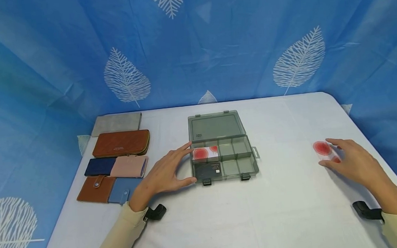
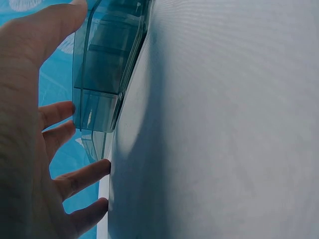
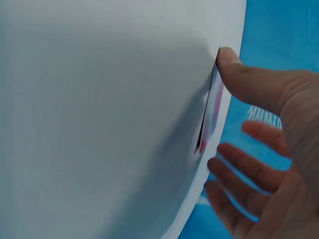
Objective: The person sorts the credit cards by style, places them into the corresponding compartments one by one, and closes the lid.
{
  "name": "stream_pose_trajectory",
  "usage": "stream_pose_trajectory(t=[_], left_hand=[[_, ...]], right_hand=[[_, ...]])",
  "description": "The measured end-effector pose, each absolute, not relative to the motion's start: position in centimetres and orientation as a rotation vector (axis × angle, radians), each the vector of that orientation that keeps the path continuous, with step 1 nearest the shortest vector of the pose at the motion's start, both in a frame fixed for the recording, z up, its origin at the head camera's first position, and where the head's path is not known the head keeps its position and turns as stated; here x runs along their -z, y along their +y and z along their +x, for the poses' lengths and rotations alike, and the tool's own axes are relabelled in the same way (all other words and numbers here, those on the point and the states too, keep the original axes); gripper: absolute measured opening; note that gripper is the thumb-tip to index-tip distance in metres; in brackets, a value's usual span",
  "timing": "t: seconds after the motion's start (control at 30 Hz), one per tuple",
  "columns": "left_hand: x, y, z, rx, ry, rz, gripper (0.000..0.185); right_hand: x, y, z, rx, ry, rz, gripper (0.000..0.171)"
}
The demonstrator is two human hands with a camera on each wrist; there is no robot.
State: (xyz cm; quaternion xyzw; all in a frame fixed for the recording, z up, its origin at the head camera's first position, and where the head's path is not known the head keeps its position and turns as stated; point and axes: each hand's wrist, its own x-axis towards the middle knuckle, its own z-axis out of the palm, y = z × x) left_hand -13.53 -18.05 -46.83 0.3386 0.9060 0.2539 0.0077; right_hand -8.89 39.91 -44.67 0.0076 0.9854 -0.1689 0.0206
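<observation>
On the white table (image 1: 280, 210), seen from the head camera: right hand (image 1: 355, 163) at the right side, fingers spread and loosely curved over a small stack of cards (image 1: 323, 150) with red round marks, thumb at the near edge, fingertips at the far edge; touching or just short of it, hard to tell, nothing lifted. Cards lying flat, directly under and left of the fingertips, long axis roughly left to right. Well apart to the left, a smoky clear organizer box (image 1: 253, 162), lid thrown back toward the far side. Inside: a red-marked card in the far left compartment, a dark card lettered VIP in the near left one, remaining compartments bare. Left hand (image 1: 165, 174) open at the box's left wall, fingertips touching or nearly so, far from the cards. Six wallets (image 1: 120, 143) grouped at the left edge.

From the left wrist: straight fingers (image 2: 82, 177) beside the box wall (image 2: 99, 74), gripping nothing.

From the right wrist: thumb (image 3: 249, 82) pressed to the card stack's edge (image 3: 212, 112), other fingers open below, not closed round it.
</observation>
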Motion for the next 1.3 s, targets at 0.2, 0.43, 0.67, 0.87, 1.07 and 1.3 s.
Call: stream_pose_trajectory(t=[0.2,0.43,0.67,0.87,1.07,1.3], left_hand=[[46.9,-18.1,-13.4,-0.786,2.841,1.034,0.096],[46.8,-18.1,-13.4,-0.792,2.838,1.036,0.096],[47.0,-18.0,-13.5,-0.79,2.839,1.045,0.096],[47.1,-18.0,-13.7,-0.781,2.835,1.045,0.096],[47.0,-18.1,-13.6,-0.777,2.833,1.043,0.097],[47.0,-18.1,-13.6,-0.778,2.828,1.03,0.096]], right_hand=[[44.6,41.4,-8.8,0.549,3.01,0.169,0.094],[44.8,41.2,-9.0,0.659,3.053,0.101,0.077],[45.1,40.3,-8.9,0.645,3.132,0.072,0.064],[45.0,39.1,-9.2,0.696,3.196,0.003,0.042],[44.0,36.3,-10.1,0.774,3.173,-0.059,0.039],[42.1,31.7,-11.5,0.824,3.168,-0.198,0.041]])
